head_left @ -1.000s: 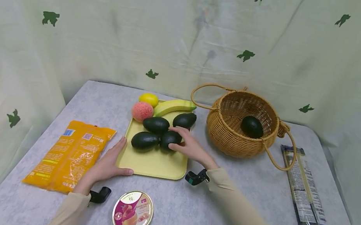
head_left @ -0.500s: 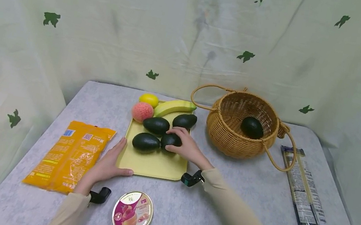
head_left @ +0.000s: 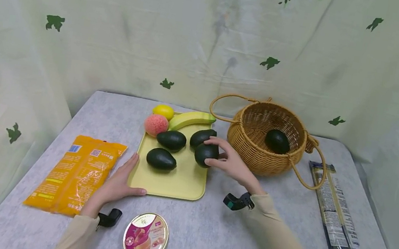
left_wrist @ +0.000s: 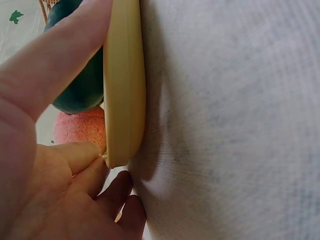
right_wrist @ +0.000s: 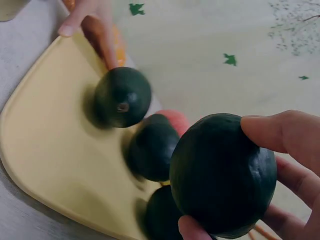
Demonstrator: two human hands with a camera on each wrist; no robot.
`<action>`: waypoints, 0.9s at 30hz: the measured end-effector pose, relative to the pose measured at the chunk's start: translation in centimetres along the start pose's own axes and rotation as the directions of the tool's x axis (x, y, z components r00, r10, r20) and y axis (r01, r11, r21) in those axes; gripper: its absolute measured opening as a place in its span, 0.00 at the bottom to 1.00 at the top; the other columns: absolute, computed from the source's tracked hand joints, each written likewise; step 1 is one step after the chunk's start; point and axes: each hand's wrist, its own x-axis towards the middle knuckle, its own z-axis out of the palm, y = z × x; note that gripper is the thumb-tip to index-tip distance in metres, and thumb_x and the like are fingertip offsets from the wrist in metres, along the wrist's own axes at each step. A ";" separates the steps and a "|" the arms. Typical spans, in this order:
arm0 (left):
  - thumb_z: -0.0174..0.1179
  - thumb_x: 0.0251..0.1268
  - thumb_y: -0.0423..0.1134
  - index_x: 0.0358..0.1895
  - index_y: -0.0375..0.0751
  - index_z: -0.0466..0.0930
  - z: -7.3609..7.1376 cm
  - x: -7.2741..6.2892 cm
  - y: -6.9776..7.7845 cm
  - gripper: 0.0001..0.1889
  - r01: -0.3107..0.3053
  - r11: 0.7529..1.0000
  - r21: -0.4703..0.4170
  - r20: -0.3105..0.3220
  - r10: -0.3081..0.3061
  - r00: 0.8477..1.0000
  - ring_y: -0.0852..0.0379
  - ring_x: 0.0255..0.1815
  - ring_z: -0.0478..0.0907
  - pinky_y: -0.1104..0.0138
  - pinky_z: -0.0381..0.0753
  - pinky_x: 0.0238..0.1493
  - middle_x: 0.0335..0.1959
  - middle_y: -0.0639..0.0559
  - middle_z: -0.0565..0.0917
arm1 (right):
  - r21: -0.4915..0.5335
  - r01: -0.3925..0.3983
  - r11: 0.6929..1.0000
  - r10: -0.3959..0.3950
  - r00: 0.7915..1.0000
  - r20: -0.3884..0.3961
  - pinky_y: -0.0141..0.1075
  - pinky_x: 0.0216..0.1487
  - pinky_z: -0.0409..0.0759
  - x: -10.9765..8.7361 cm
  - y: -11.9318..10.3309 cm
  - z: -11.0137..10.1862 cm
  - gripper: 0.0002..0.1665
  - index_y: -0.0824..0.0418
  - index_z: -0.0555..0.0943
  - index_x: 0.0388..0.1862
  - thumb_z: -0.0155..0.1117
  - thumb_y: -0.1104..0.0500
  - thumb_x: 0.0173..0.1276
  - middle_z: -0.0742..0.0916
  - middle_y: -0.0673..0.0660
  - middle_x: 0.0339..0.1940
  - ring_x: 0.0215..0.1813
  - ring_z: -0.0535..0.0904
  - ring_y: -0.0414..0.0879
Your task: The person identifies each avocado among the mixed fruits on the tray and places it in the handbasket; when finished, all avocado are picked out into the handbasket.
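Observation:
Lifted above the right side of the yellow tray (head_left: 170,184) is a dark green avocado (head_left: 204,155), pinched between the thumb and fingers of my right hand (head_left: 235,166). In the right wrist view this avocado (right_wrist: 222,175) appears clear of the tray surface. My left hand (head_left: 117,183) rests against the tray's front left corner, its fingers extended along the left side and its thumb at the front edge. Three more avocados lie on the tray: one nearest the front (head_left: 161,159), one behind it (head_left: 171,140), and one at right (head_left: 200,137), partly hidden by the held one.
A banana (head_left: 191,120), lemon (head_left: 163,111) and pink peach-like fruit (head_left: 156,125) sit at the tray's back. The wicker basket (head_left: 253,157) contains one avocado (head_left: 277,141). An orange bag (head_left: 75,174), round tin (head_left: 145,238) and long dark packet (head_left: 337,216) lie around.
My right hand has picked up the avocado from beside the front one and moved it to the right, toward the basket. The left hand keeps its place on the tray.

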 end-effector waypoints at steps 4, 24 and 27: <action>0.73 0.49 0.49 0.74 0.27 0.41 -0.1 0.0 0.0 0.59 0.000 1.000 -0.002 0.000 0.000 1.000 0.33 0.74 0.41 0.42 0.43 0.69 0.75 0.32 0.42 | 0.029 0.034 0.999 -0.034 0.999 -0.012 0.50 0.57 0.73 -1.1 -1.2 -1.8 0.29 0.54 0.72 0.65 0.67 0.60 0.65 0.62 0.55 0.74 0.61 0.72 0.56; 0.73 0.49 0.49 0.74 0.27 0.40 -0.1 -0.1 0.1 0.59 -0.005 1.000 -0.010 -0.001 0.005 1.000 0.34 0.74 0.41 0.42 0.44 0.69 0.75 0.32 0.42 | -0.017 -0.099 0.995 0.090 0.954 -0.286 0.53 0.56 0.72 -5.1 -5.1 -10.9 0.33 0.48 0.67 0.70 0.64 0.53 0.67 0.59 0.45 0.75 0.64 0.68 0.61; 0.73 0.49 0.49 0.74 0.27 0.40 -0.1 -0.1 0.1 0.59 -0.002 1.000 -0.002 0.001 0.002 1.000 0.34 0.74 0.41 0.43 0.44 0.69 0.75 0.32 0.42 | 0.001 -0.126 0.992 0.119 0.941 -0.316 0.53 0.56 0.72 -5.4 -5.0 -11.7 0.34 0.47 0.65 0.71 0.64 0.52 0.68 0.57 0.46 0.76 0.66 0.66 0.61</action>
